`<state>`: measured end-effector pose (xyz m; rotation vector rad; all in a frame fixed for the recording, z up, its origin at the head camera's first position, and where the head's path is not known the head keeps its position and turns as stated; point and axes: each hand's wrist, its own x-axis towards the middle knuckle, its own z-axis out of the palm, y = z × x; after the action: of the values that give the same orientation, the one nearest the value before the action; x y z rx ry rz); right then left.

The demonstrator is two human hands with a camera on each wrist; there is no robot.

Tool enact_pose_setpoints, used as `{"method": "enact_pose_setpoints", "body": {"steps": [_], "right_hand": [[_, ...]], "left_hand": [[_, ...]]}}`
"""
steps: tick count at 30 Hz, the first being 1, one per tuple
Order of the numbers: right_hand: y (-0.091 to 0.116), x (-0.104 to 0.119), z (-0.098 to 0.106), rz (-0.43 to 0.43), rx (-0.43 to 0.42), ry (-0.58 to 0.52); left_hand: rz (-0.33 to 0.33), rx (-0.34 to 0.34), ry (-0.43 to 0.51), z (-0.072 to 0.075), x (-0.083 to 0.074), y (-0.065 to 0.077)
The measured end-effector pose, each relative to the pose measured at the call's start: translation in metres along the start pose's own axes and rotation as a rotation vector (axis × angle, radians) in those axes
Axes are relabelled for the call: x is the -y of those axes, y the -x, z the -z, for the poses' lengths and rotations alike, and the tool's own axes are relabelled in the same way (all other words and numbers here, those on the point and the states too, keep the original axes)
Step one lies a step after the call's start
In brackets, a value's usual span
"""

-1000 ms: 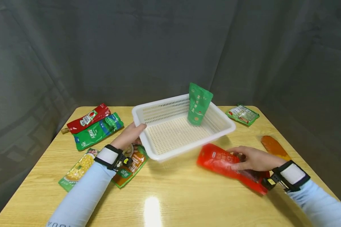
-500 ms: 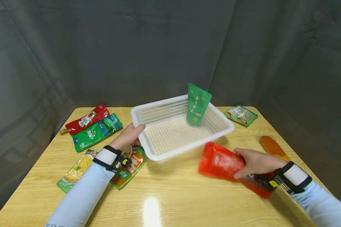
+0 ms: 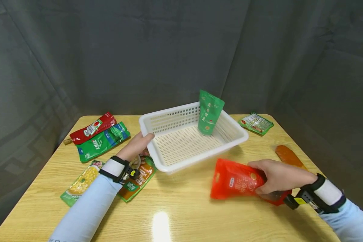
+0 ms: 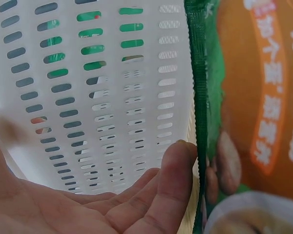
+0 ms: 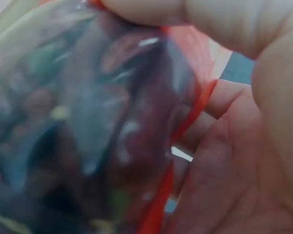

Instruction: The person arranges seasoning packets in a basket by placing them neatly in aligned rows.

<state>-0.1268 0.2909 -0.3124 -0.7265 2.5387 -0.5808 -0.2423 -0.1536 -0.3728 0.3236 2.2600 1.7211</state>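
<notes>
A white plastic basket (image 3: pixel 184 144) with slotted walls sits mid-table, a green pouch (image 3: pixel 210 114) upright inside it at the right end. My left hand (image 3: pixel 136 146) holds the basket's left end, thumb over the rim; in the left wrist view the fingers (image 4: pixel 166 190) lie outside the slotted wall. My right hand (image 3: pixel 279 176) grips a red pouch (image 3: pixel 236 179) by its side, in front of the basket's right corner. Through the pouch's clear window (image 5: pixel 102 122) dark contents show, blurred. Whether the pouch touches the table is hard to tell.
A brown-green packet (image 3: pixel 139 181) lies beside my left hand, a corn-picture packet (image 3: pixel 84 183) further left. Behind them are a green pouch (image 3: pixel 103 143) and a red ketchup pouch (image 3: pixel 93 129). At right lie a small green packet (image 3: pixel 256 123) and an orange-brown packet (image 3: pixel 288 156).
The red pouch has turned in my right hand's grip and lies more level across, its printed front facing up more. My right wrist has shifted rightward. My left hand stays on the basket.
</notes>
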Motion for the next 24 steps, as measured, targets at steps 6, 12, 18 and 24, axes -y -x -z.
{"method": "enact_pose_setpoints", "body": {"steps": [6,12,18,24], "right_hand": [[0.010,0.020,0.008,0.008,-0.040,-0.058],[0.016,0.032,0.018,0.006,-0.182,-0.156],[0.021,0.038,0.032,0.062,-0.345,-0.226],[0.024,0.045,0.047,-0.028,-0.556,-0.167]], "left_hand": [[0.000,0.002,0.012,0.000,0.001,0.000],[0.001,0.001,0.014,0.001,0.002,0.000],[0.003,-0.002,0.010,0.001,0.002,-0.001],[-0.010,0.007,0.005,0.001,0.003,-0.001]]}}
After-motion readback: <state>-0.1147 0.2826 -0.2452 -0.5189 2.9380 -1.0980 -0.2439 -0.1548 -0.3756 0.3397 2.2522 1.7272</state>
